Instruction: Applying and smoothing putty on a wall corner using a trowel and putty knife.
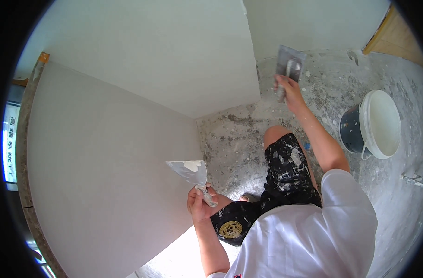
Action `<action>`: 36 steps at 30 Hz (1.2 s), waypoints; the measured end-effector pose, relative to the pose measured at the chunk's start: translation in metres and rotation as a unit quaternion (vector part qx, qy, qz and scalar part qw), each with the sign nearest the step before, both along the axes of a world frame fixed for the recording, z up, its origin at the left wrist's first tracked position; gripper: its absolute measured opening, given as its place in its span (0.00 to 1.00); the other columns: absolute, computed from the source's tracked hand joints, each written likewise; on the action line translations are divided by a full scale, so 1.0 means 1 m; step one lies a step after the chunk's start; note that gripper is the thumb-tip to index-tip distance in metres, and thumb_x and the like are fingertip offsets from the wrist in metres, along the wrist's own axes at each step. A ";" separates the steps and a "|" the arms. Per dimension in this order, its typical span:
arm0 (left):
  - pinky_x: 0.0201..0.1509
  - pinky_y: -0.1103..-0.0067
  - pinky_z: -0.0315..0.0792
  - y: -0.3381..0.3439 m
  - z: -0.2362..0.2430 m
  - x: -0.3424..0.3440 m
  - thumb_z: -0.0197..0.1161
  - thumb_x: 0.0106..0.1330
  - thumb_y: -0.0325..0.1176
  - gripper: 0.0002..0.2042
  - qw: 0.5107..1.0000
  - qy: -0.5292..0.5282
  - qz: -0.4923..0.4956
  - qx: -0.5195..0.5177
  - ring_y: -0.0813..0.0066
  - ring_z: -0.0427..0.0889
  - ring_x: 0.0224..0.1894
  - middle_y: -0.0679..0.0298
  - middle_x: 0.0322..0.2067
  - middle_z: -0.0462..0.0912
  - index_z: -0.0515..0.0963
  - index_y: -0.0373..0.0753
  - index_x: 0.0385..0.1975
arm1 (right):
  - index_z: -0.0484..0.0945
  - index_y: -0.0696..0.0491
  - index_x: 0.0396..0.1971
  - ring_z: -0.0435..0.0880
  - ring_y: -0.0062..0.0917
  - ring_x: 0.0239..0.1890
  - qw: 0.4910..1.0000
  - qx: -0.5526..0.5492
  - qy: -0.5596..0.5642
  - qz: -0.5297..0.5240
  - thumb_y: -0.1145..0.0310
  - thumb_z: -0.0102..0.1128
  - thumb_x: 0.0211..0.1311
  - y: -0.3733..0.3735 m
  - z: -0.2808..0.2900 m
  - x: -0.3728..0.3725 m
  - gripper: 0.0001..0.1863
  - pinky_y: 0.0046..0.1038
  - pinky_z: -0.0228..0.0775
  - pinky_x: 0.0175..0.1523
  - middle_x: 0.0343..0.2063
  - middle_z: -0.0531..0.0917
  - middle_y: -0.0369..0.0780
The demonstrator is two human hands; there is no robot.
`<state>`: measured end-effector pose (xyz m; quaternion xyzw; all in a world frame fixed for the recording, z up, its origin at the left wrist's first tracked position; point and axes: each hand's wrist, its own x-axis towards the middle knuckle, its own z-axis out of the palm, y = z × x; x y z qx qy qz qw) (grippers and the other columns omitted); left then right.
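My left hand (pixel 200 204) is closed around the speckled handle of a putty knife (pixel 186 171). Its wide, flared metal blade points up and to the left, with a dab of white putty near the blade's edge. Farther off, at the upper right, my right hand (pixel 289 91) grips the handle of a flat rectangular plastering trowel (pixel 285 62). That trowel is raised over the floor beside the end of the wall, and its handle side faces me with a little white on it. Neither blade visibly touches the wall.
Pale plastered walls (pixel 114 153) meet in a corner left of my knees. On the right, a dark bucket (pixel 353 129) with a white-coated rim and wire handle stands on the stained concrete floor (pixel 322 106). A metal tool (pixel 417 180) shows at the right edge; wood trim (pixel 378 30) edges the far wall.
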<state>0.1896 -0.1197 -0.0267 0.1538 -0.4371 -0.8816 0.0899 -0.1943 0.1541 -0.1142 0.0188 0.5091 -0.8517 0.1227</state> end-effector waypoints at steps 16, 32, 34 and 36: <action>0.25 0.79 0.70 0.013 0.014 -0.046 0.60 0.68 0.44 0.17 0.975 -0.053 -0.179 -0.119 0.72 0.76 0.21 0.60 0.27 0.81 0.78 0.32 0.39 | 0.76 0.57 0.42 0.83 0.22 0.29 0.995 0.019 0.061 0.080 0.69 0.62 0.62 0.048 0.115 0.068 0.12 0.25 0.75 0.33 0.31 0.84 0.38; 0.23 0.83 0.66 -0.010 0.029 -0.056 0.59 0.69 0.38 0.13 0.966 -0.096 -0.050 -0.234 0.81 0.73 0.20 0.66 0.24 0.78 0.79 0.32 0.38 | 0.79 0.55 0.30 0.76 0.21 0.22 0.899 0.239 0.017 0.366 0.54 0.69 0.54 0.024 0.093 0.105 0.18 0.25 0.65 0.28 0.18 0.76 0.35; 0.23 0.83 0.66 -0.020 0.029 -0.057 0.60 0.68 0.37 0.12 0.960 -0.101 -0.034 -0.260 0.83 0.72 0.20 0.68 0.23 0.78 0.79 0.32 0.37 | 0.79 0.55 0.27 0.75 0.23 0.21 0.884 0.271 -0.034 0.380 0.50 0.70 0.53 0.035 0.126 0.104 0.21 0.28 0.65 0.28 0.17 0.75 0.36; 0.24 0.84 0.65 -0.030 0.027 -0.058 0.63 0.65 0.36 0.11 0.906 -0.150 -0.045 -0.394 0.85 0.70 0.20 0.70 0.20 0.76 0.80 0.32 0.35 | 0.76 0.56 0.22 0.78 0.31 0.21 0.720 0.517 0.311 0.344 0.40 0.67 0.48 0.039 0.167 0.099 0.30 0.33 0.67 0.30 0.17 0.75 0.41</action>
